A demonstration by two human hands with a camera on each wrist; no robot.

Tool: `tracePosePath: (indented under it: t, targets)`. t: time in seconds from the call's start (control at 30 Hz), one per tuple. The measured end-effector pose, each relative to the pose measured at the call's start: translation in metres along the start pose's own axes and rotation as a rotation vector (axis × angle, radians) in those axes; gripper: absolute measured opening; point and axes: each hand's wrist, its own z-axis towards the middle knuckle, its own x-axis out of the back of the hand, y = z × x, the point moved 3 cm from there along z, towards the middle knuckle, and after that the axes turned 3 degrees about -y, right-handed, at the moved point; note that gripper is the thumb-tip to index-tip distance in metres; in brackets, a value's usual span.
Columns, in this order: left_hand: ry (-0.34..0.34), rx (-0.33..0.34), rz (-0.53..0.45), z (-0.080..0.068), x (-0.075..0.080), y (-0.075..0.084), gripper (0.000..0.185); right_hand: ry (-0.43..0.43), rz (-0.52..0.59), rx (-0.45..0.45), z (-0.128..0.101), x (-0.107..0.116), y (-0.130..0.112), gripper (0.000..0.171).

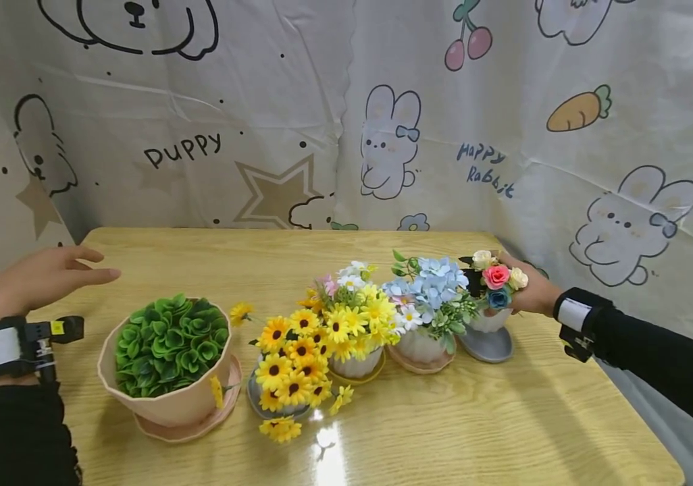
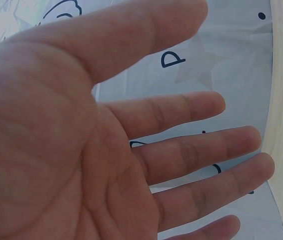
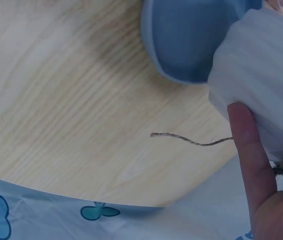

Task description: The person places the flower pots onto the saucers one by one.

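At the table's right edge my right hand [image 1: 536, 294] grips a small white flowerpot [image 1: 485, 321] holding artificial roses [image 1: 496, 277] in pink, cream and blue. The right wrist view has a finger [image 3: 251, 155] along the wall of this pot [image 3: 261, 75], with twine [image 3: 191, 142] trailing from it. A grey-blue saucer [image 3: 191, 40] lies under and beside the pot, which looks tilted and partly off it. My left hand [image 1: 36, 278] is held out on the left, fingers extended and holding nothing. Nearest to it is a pink pot [image 1: 164, 408] with a green leafy plant [image 1: 173, 344].
Between the hands stand potted sunflowers [image 1: 294, 368], yellow daisies [image 1: 365, 317] and blue hydrangeas [image 1: 434, 280], each pot on a saucer. Some yellow blooms hang low over the wooden table [image 1: 444, 432]. A printed curtain [image 1: 298, 81] closes off the back and sides.
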Motion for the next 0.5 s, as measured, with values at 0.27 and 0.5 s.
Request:
tracePosePath:
  t: [0.27,0.5]
  targets:
    - [-0.003,0.013,0.006,-0.001,0.001,0.000,0.088,-0.034,0.055,0.102,-0.012,-0.009,0.005,0.104]
    - [0.004,0.017,-0.004,-0.002,0.001,0.001,0.089,-0.034,0.057,0.118,-0.017,-0.011,0.011,0.102]
